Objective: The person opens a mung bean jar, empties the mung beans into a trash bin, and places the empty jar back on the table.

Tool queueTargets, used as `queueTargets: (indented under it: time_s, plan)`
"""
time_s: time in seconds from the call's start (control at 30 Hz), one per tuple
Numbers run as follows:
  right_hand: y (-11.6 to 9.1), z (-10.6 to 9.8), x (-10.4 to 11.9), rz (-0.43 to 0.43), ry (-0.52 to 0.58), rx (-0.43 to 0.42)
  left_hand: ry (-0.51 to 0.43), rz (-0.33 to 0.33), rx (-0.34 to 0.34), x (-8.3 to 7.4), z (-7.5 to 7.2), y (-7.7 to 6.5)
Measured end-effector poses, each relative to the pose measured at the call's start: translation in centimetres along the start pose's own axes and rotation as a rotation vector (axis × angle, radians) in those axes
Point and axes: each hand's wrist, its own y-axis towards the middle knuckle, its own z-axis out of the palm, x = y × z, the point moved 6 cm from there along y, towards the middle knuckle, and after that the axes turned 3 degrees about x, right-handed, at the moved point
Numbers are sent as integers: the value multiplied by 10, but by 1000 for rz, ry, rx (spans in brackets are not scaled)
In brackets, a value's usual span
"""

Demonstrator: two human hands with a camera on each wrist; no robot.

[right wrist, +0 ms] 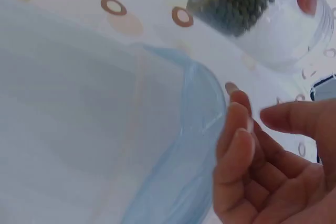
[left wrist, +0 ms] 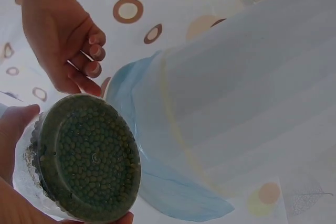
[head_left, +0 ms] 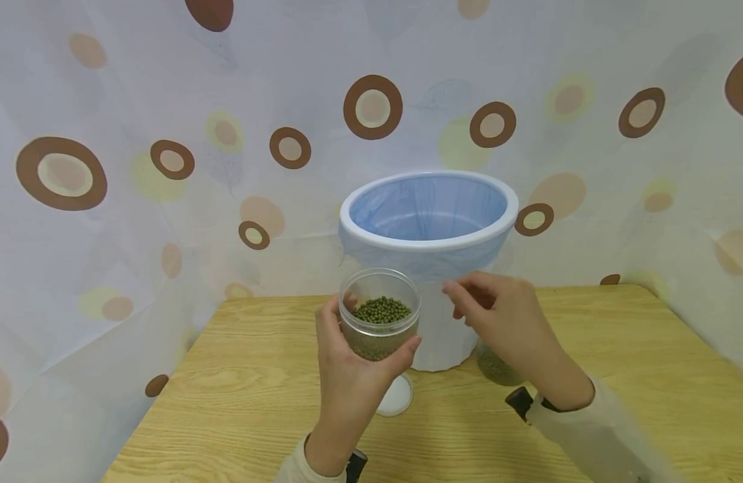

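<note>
My left hand (head_left: 353, 376) grips a clear plastic jar (head_left: 380, 329), open at the top and tilted a little toward me. Small green mung beans (head_left: 382, 310) fill its lower part. In the left wrist view, the beans press against the jar's base (left wrist: 94, 156). My right hand (head_left: 504, 308) hovers just right of the jar, in front of the bin. Its fingers are loosely bent, and the right wrist view shows a gap between thumb and fingertips (right wrist: 239, 148), with nothing visible in it.
A white bin (head_left: 434, 322) lined with a blue bag (head_left: 428, 208) stands behind both hands. On the wooden table (head_left: 239, 389), a white round lid (head_left: 397, 396) lies below the held jar. A second jar with green contents (head_left: 495, 367) stands partly hidden behind the right wrist. Patterned sheeting (head_left: 226, 80) surrounds the table.
</note>
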Motion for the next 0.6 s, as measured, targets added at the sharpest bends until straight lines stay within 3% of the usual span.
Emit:
queueTargets:
  time_s: [0.37, 0.47, 0.6]
  plan:
    - [37, -57, -32, -100, 231, -426, 5, -4, 3, 2, 1, 1]
    - [48, -66, -46, -89, 269, -481, 4, -3, 8, 2, 2, 1]
    - [65, -73, -60, -50, 275, -473, 2, -6, 8, 3, 2, 0]
